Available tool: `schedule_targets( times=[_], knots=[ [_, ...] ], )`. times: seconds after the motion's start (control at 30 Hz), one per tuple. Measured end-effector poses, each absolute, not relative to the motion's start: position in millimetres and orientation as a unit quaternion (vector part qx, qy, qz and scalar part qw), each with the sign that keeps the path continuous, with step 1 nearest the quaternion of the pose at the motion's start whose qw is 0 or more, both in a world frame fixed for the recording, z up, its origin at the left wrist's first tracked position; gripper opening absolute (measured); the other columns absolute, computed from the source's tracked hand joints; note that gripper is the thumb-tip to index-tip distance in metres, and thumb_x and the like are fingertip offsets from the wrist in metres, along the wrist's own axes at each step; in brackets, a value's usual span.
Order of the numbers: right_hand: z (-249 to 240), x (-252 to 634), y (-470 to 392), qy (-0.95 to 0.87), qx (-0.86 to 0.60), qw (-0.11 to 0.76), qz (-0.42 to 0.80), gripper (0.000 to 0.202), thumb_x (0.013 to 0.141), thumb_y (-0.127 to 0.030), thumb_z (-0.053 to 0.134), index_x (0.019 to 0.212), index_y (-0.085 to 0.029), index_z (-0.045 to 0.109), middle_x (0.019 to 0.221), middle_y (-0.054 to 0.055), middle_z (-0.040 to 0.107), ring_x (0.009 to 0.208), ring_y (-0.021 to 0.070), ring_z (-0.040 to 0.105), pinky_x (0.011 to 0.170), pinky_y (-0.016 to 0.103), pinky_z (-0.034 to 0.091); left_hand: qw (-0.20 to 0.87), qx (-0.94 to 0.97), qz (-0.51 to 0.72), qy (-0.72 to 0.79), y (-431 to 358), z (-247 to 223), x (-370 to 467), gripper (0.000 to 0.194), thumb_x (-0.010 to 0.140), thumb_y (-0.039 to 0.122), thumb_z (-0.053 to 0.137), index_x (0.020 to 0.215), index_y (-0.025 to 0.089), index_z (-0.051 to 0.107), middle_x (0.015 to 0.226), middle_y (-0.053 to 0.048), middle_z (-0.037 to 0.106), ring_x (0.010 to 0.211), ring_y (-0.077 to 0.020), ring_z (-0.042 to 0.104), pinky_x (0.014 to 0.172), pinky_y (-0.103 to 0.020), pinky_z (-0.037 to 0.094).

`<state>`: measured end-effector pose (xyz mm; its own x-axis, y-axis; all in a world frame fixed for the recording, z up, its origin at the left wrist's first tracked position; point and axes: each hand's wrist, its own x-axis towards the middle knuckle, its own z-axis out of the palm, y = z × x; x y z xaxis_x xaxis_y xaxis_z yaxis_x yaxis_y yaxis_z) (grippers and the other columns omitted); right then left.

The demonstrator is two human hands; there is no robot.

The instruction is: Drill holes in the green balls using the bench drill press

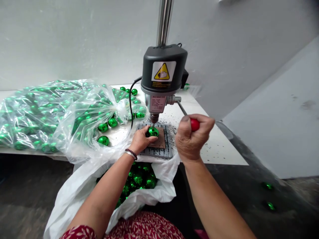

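Note:
A shiny green bauble (153, 132) rests on a brown board (161, 139) beneath the chuck of a bench drill press (163, 71). My left hand (141, 140) grips the bauble between thumb and fingers, with a bracelet at the wrist. My right hand (191, 136) is wrapped round the red knob (194, 124) of the drill's feed lever. The board lies on the drill's grey slotted base (169, 151). Just under the chuck, the bit's tip is too small to make out against the bauble.
A large clear plastic bag (45, 113) packed with green baubles lies at the left on the white table (224, 149). Loose baubles (103, 140) sit beside it. Below the table edge, an open white bag (161, 192) holds several more. Dark shavings are scattered right of the base. Two baubles (270, 206) lie on the floor.

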<state>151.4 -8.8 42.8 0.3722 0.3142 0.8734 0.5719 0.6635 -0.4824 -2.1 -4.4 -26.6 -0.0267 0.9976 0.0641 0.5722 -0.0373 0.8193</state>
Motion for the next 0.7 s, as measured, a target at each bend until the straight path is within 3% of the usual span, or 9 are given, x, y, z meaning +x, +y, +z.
schedule_targets(
  times=[0.1,0.23,0.53,0.6,0.7],
  knots=[
    [74,151,7,-0.546,-0.384,0.739,-0.091,0.017,0.087,-0.034,0.053,0.085,-0.018,0.049,0.076,0.0,0.056,0.066,0.0065,0.053,0.062,0.02,0.045,0.3,0.624,0.348,0.632,-4,-28,-1,0.052,0.071,0.031,0.078,0.12,0.02,0.068,0.1,-0.004,0.074,0.096,-0.0247,0.067,0.089,-0.034,0.05],
    [118,154,36,-0.551,-0.459,0.691,-0.093,0.016,0.085,-0.027,0.054,0.077,-0.018,0.043,0.066,-0.004,0.047,0.059,0.004,0.039,0.058,0.019,0.038,0.281,0.638,0.358,0.621,-10,-29,0,0.044,0.071,0.028,0.077,0.113,0.021,0.067,0.09,0.0,0.072,0.087,-0.0215,0.066,0.083,-0.032,0.051],
    [133,156,39,-0.547,-0.52,0.656,0.0,0.02,0.083,-0.018,0.058,0.075,-0.02,0.04,0.064,-0.007,0.046,0.059,0.0029,0.037,0.063,0.021,0.036,0.26,0.713,0.32,0.567,-83,-5,-48,0.057,0.067,0.023,0.08,0.123,0.022,0.066,0.127,-0.011,0.07,0.117,-0.0289,0.063,0.104,-0.042,0.048],
    [135,155,38,-0.54,-0.527,0.657,0.013,0.017,0.083,-0.017,0.057,0.076,-0.02,0.041,0.066,-0.006,0.047,0.061,0.0036,0.04,0.066,0.022,0.038,0.277,0.727,0.287,0.559,-99,6,-65,0.057,0.068,0.027,0.08,0.124,0.025,0.067,0.13,-0.01,0.068,0.112,-0.0276,0.066,0.1,-0.041,0.052],
    [137,156,37,-0.537,-0.518,0.666,0.006,0.02,0.081,-0.015,0.059,0.074,-0.021,0.041,0.065,-0.007,0.045,0.061,0.004,0.039,0.067,0.024,0.038,0.241,0.703,0.275,0.61,-106,19,-93,0.048,0.079,0.035,0.071,0.126,0.025,0.067,0.118,-0.01,0.074,0.091,-0.023,0.07,0.084,-0.036,0.056]
  ],
)
